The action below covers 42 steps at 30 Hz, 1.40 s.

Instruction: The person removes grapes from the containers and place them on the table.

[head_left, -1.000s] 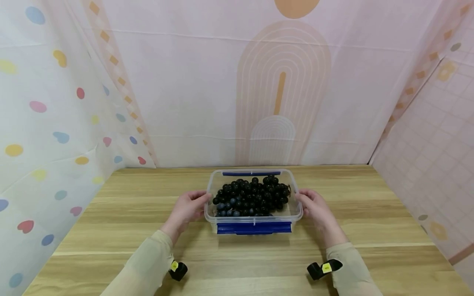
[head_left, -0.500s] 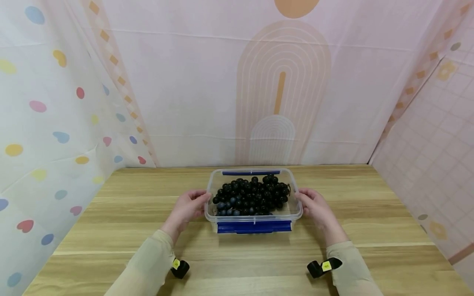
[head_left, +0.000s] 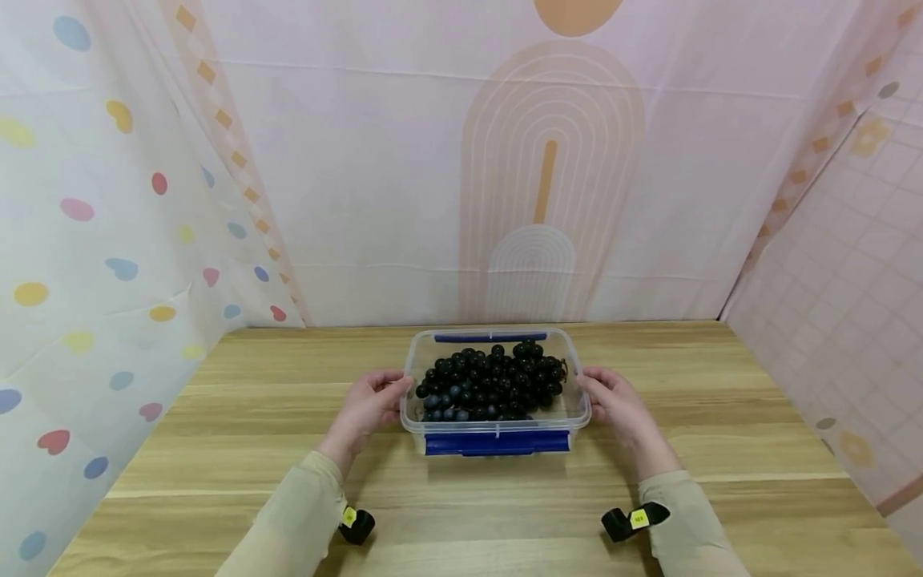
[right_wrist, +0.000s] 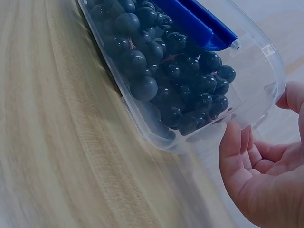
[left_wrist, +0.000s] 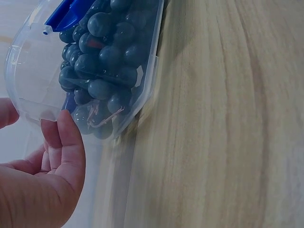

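Note:
A clear plastic food container (head_left: pixel 497 428) with blue clips stands on the wooden table, with no lid over its top. Dark grapes (head_left: pixel 497 381) on their stems fill much of it. At its left end my left hand (head_left: pixel 365 409) grips the rim, thumb on top and fingers curled beneath; the left wrist view shows the fingertips (left_wrist: pixel 69 121) against the clear wall. My right hand (head_left: pixel 618 407) holds the opposite end the same way, its fingers (right_wrist: pixel 232 142) under the rim in the right wrist view.
The wooden table (head_left: pixel 497 521) runs back to a pale patterned cloth (head_left: pixel 375 200). A dotted cloth (head_left: pixel 101 336) hangs on the left and a checked one (head_left: pixel 836 280) on the right. Each wrist wears a small black camera.

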Each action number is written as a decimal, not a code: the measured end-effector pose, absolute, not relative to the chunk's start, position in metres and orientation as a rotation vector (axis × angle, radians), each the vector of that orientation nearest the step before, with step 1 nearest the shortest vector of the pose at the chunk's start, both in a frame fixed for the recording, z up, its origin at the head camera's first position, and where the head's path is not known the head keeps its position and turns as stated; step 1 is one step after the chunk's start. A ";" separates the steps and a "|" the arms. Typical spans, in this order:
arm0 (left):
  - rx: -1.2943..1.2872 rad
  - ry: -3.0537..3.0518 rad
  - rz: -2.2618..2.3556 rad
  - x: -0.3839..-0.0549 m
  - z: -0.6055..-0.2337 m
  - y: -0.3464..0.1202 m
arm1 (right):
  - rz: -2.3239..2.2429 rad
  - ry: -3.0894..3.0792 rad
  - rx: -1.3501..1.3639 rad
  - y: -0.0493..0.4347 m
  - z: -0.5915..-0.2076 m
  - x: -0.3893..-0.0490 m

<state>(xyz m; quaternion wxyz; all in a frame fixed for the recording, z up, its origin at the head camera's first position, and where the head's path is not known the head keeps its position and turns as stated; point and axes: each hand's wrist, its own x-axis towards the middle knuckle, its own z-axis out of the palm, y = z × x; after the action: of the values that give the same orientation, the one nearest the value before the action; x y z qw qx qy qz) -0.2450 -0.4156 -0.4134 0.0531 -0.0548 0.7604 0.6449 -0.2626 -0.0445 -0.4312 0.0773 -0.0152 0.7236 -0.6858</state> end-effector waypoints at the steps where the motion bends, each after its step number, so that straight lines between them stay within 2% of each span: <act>1: -0.163 2.312 1.959 -0.244 -0.413 -0.415 | -2.046 2.176 -0.044 -0.044 -0.431 -0.262; 7: -0.164 2.322 1.949 -0.242 -0.411 -0.413 | -1.996 2.237 -0.067 -0.042 -0.430 -0.262; 16: -0.167 2.321 1.968 -0.242 -0.411 -0.413 | -1.848 2.427 -0.261 -0.038 -0.424 -0.263; 33: -0.159 2.328 1.982 -0.244 -0.414 -0.414 | -1.641 2.678 -0.354 -0.034 -0.416 -0.259; 42: -0.174 2.331 1.977 -0.244 -0.414 -0.413 | -1.559 2.852 -0.516 -0.034 -0.413 -0.255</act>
<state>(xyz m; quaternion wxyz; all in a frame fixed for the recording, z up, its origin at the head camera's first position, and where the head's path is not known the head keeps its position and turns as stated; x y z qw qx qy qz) -0.2442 -0.4132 -0.4144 0.0398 -0.0569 0.7608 0.6453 -0.2552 -0.0342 -0.4128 -0.0744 -0.1563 0.8643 -0.4723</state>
